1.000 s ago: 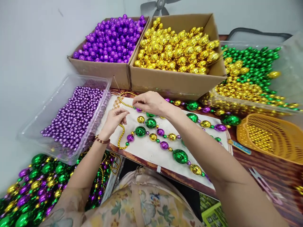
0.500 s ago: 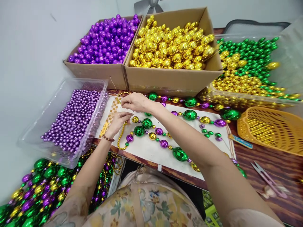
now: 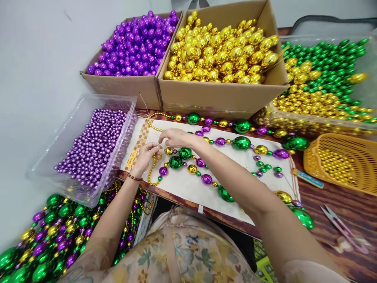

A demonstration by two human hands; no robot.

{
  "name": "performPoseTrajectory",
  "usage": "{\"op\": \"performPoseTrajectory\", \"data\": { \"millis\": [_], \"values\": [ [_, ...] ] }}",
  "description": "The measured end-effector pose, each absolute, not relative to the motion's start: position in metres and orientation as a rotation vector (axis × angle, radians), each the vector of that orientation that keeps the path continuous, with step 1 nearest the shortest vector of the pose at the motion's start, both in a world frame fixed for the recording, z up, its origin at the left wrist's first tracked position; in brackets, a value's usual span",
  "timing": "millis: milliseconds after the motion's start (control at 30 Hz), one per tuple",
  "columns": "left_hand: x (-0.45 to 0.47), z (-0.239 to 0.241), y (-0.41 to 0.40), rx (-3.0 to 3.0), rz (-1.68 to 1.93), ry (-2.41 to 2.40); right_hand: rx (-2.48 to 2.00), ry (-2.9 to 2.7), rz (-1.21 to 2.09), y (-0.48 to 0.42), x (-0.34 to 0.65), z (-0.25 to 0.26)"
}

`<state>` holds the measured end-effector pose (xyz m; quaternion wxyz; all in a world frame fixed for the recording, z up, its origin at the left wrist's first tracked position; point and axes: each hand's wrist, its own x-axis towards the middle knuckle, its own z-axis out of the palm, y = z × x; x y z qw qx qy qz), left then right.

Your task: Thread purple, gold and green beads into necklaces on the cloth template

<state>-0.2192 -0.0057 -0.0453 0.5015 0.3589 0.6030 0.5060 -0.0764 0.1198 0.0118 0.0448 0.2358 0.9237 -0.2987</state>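
Note:
My left hand (image 3: 145,158) is closed in a pinch at the end of a bead string, beside a gold bead (image 3: 168,151) and above a loop of small gold beads (image 3: 150,173). Close to its right, my right hand (image 3: 176,138) hovers over the cloth with fingers curled inward; whatever they pinch is too small to make out. Under my right forearm run strands of green (image 3: 176,162), purple (image 3: 206,179) and gold beads on the white cloth (image 3: 182,188). Behind my hands lies another strand with small gold beads (image 3: 155,126), a thin thread end (image 3: 143,101) sticking up from it.
Cardboard boxes of purple balls (image 3: 132,47) and gold balls (image 3: 218,51) stand behind. A clear tub of small purple beads (image 3: 97,145) is left; a green-and-gold bead tub (image 3: 326,74), yellow basket (image 3: 362,161) and thread snips (image 3: 343,228) are right. Finished-looking strands (image 3: 59,232) hang lower left.
My right hand has moved right and toward me, off the small gold beads at the back. My left hand has shifted slightly down, still pinching. The camera view has shifted a little.

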Motion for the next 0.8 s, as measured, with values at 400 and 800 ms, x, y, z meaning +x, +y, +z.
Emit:
{"op": "performPoseTrajectory", "data": {
  "millis": [400, 800],
  "values": [
    [-0.216, -0.053, -0.019, 0.827, 1.147, 1.590, 1.177, 2.935, -0.301, 0.138, -0.022, 0.006],
    [-0.222, -0.072, -0.016, 0.610, 1.265, 1.561, 2.379, 2.017, -0.194, -0.012, 0.255, -0.017]
  ]
}}
